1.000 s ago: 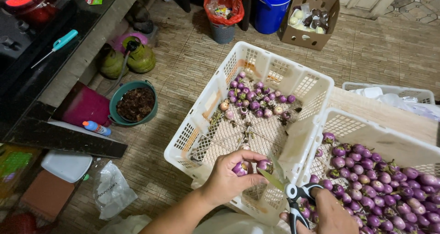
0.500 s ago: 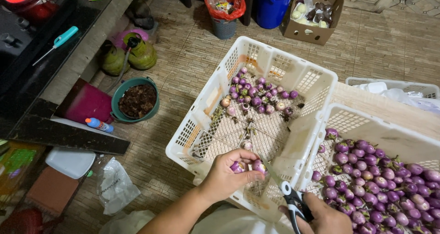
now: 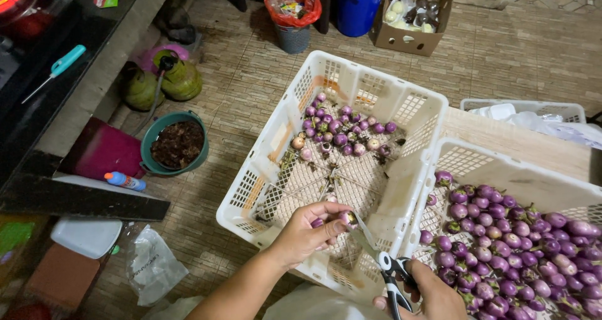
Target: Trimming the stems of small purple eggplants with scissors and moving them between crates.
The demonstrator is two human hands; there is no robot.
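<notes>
Head view: left hand [image 3: 307,232] has lifted, pinching 1 small eggplant [image 3: 346,218]; right hand [image 3: 429,295] grips scissors [image 3: 376,257], blades now touching it.

The scene is lit evenly and fairly brightly from above. Soft shadows are cast inside the white crate [image 3: 401,116], and darker shade is seen left of it, under the counter. Slight wide-angle bending is noticed toward the edges; little blur is seen.

Worn brown tiled floor [image 3: 251,88], dark counter [image 3: 56,94] at left, blue barrel [image 3: 357,6] and cardboard box [image 3: 411,19] beyond.
</notes>
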